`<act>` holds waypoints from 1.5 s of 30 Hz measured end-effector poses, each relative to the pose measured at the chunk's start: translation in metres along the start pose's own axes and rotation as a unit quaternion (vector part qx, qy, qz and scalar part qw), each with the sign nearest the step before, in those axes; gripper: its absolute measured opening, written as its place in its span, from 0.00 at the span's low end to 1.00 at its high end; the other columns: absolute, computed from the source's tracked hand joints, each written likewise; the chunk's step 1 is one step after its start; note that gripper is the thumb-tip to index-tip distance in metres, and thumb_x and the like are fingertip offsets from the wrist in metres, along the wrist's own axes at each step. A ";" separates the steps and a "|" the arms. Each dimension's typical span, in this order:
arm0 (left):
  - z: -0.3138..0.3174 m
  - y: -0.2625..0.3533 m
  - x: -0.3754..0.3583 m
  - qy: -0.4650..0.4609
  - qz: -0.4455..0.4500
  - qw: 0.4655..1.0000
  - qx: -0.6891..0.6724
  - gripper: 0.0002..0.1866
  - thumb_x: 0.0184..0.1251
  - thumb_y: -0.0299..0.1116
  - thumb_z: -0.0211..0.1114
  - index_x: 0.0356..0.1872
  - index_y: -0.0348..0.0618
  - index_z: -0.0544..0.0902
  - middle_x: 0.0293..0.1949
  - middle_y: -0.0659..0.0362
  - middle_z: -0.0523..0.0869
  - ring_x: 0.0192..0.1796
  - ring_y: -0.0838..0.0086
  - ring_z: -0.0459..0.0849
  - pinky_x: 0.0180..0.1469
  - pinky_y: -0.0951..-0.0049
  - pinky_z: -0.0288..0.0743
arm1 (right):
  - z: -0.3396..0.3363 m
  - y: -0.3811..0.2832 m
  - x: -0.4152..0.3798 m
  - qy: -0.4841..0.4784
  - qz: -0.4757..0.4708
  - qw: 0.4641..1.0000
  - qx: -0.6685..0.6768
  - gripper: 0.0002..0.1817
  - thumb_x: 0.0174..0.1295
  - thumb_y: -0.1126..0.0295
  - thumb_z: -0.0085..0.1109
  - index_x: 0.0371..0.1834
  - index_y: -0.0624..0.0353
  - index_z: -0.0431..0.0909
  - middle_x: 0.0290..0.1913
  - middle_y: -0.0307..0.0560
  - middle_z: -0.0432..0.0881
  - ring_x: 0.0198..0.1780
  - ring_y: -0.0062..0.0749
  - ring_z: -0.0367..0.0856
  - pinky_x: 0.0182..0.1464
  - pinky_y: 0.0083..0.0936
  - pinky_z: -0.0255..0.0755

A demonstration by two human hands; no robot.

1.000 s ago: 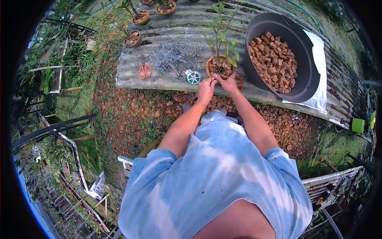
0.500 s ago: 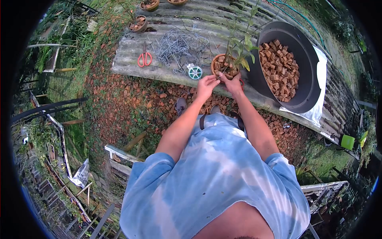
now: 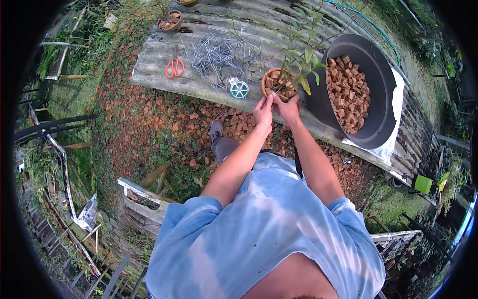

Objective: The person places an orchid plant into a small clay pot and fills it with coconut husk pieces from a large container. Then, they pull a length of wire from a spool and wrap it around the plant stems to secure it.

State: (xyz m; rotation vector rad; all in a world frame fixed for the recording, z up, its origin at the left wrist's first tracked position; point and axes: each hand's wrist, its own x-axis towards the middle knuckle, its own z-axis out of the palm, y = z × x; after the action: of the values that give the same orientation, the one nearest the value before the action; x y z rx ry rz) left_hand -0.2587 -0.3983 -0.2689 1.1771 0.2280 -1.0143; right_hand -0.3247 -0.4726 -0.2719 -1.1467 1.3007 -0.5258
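A clay pot [image 3: 266, 79] filled with brown chunks holds a tall leafy plant [image 3: 298, 60] near the front edge of the corrugated table. At its near rim, my left hand [image 3: 264, 113] has thumb and fingers pinched together. My right hand [image 3: 287, 109] is beside it at the same rim, its fingers closed. Whatever sits between the fingertips is too small to make out. A bit of red shows behind my right hand, mostly hidden. Left of the pot lie a green-and-white wire spool [image 3: 239, 89], a heap of bent metal wires [image 3: 221, 54] and red-handled scissors [image 3: 175, 68].
A large black tub [image 3: 383, 114] of brown cube-shaped chunks [image 3: 348, 94] stands right of the pot on a white sheet [image 3: 394, 134]. Another potted plant [image 3: 170, 22] is at the back left. A green hose [image 3: 378, 25] runs behind. Brick-coloured chips cover the ground.
My left hand has turned more upright and drawn closer to my right hand at the pot's rim. The view has shifted slightly, and one leg now shows stepped out to the left.
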 end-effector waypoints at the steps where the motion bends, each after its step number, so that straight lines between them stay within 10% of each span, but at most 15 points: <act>1: 0.002 0.000 -0.002 0.005 0.004 1.000 -0.010 0.27 0.73 0.42 0.73 0.64 0.33 0.82 0.55 0.59 0.88 0.52 0.79 0.83 0.55 0.77 0.76 | 0.000 0.000 -0.001 0.000 0.001 1.000 0.008 0.60 0.60 0.57 0.79 0.80 0.54 0.36 0.70 0.59 0.68 0.63 0.45 0.79 0.50 0.38 0.85; 10: 0.008 -0.016 0.004 0.012 0.021 0.999 -0.042 0.29 0.78 0.42 0.67 0.71 0.34 0.76 0.58 0.59 0.87 0.52 0.79 0.82 0.55 0.75 0.77 | -0.004 0.012 0.009 0.007 -0.001 1.000 -0.026 0.62 0.59 0.55 0.80 0.79 0.61 0.36 0.61 0.57 0.75 0.50 0.35 0.83 0.35 0.28 0.78; 15: 0.012 -0.010 -0.005 0.012 0.004 0.997 -0.081 0.26 0.80 0.39 0.65 0.71 0.34 0.76 0.57 0.59 0.86 0.52 0.79 0.82 0.55 0.75 0.77 | -0.008 -0.006 -0.004 -0.029 0.021 0.999 -0.013 0.69 0.56 0.54 0.81 0.83 0.64 0.28 0.76 0.61 0.62 0.74 0.44 0.67 0.74 0.33 0.64; 45: -0.005 -0.032 0.018 0.017 0.032 0.999 0.008 0.20 0.82 0.37 0.62 0.66 0.36 0.81 0.55 0.60 0.88 0.52 0.79 0.84 0.59 0.76 0.77 | -0.003 -0.013 -0.011 -0.017 -0.001 1.000 -0.026 0.66 0.58 0.58 0.80 0.82 0.65 0.31 0.75 0.63 0.63 0.75 0.44 0.67 0.74 0.34 0.64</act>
State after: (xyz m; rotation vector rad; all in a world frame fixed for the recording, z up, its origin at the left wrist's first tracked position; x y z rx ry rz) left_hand -0.2714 -0.4046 -0.3032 1.2089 0.2083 -0.9432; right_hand -0.3264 -0.4690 -0.2552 -1.1958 1.2905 -0.4752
